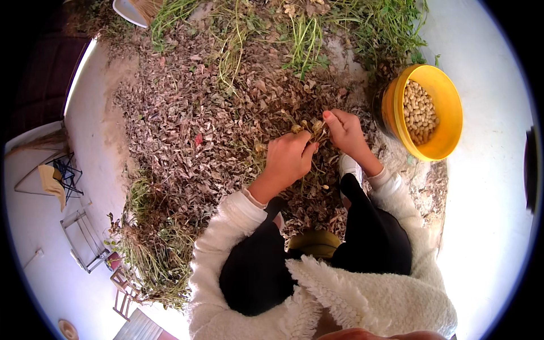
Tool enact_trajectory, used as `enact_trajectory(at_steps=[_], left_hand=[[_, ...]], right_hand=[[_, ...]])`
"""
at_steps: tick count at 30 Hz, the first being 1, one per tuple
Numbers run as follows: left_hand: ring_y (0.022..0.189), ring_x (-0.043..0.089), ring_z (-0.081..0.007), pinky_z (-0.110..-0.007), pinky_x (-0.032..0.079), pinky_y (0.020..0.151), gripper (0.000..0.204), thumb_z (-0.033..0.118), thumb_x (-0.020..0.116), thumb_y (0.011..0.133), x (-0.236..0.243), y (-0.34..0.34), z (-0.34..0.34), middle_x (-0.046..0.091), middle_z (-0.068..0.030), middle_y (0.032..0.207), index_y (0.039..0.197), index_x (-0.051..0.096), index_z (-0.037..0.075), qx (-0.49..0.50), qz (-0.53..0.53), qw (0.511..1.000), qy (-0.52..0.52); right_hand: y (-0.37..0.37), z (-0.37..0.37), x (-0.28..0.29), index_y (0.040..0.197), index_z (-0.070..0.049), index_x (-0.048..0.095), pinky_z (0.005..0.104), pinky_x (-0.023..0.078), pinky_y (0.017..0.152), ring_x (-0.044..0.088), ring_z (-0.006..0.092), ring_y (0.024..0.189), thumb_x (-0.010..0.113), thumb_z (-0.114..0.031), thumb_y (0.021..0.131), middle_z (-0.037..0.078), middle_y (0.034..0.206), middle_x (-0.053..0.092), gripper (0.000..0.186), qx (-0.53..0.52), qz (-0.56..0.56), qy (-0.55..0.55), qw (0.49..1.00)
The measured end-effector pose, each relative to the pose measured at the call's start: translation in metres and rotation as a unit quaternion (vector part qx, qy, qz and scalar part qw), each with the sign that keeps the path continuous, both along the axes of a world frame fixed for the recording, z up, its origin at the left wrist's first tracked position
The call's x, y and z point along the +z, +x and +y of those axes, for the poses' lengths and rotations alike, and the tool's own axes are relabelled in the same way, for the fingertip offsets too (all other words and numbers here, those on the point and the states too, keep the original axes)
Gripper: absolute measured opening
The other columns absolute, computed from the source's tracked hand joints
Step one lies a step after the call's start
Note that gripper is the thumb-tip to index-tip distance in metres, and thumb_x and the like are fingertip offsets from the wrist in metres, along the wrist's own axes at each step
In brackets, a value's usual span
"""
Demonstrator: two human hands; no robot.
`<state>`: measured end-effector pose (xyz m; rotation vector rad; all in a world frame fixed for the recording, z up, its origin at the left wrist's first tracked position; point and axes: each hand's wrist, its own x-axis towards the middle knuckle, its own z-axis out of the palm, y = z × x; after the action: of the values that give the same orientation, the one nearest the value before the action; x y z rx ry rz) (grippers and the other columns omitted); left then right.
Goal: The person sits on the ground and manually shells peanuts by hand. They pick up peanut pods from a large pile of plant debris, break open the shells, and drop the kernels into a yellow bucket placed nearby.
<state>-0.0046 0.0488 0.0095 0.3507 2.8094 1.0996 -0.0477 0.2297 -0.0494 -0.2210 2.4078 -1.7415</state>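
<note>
In front of my knees, my left hand (288, 158) is closed around a peanut plant, its fingers curled by the roots. A cluster of pale peanut pods (306, 126) shows between my two hands. My right hand (347, 135) is closed at the other side of the same cluster, with its thumb pressed on top; whether it grips one pod or the stems is hidden. To the right stands a yellow bucket (450, 122), tilted in view and partly filled with picked peanuts (419, 112).
Dry brown leaves (181, 124) cover the ground. Green peanut plants (368, 28) lie along the far side, and a heap of plants (158, 243) sits at the near left. A white basin (129, 12) is at the far left; a folding chair (68, 175) stands beyond the leaves.
</note>
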Motion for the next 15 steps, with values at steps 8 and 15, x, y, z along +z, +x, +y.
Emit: enact_trajectory(at_steps=[8, 15], left_hand=[[0.06, 0.057, -0.0348, -0.045, 0.043, 0.052, 0.018, 0.017, 0.069, 0.081, 0.023, -0.003, 0.01, 0.055, -0.0144, 0.062, 0.077, 0.057, 0.004, -0.028, 0.049, 0.998, 0.029], [0.059, 0.058, -0.0319, -0.041, 0.044, 0.052, 0.015, 0.015, 0.069, 0.081, 0.011, 0.004, -0.01, 0.057, -0.0125, 0.064, 0.076, 0.059, 0.004, -0.023, 0.011, 1.0, -0.007]], right_hand=[[0.0, 0.009, 0.032, 0.072, 0.0, 0.056, 0.0306, 0.039, 0.053, 0.046, 0.0128, 0.055, 0.056, -0.03, 0.097, 0.009, 0.058, 0.049, 0.039, -0.053, -0.058, -0.048, 0.996], [-0.016, 0.043, 0.029, 0.081, -0.002, 0.061, 0.0358, 0.047, 0.057, 0.057, 0.026, 0.057, 0.056, -0.016, 0.093, 0.012, 0.062, 0.056, 0.018, -0.116, 0.216, 0.231, 0.942]])
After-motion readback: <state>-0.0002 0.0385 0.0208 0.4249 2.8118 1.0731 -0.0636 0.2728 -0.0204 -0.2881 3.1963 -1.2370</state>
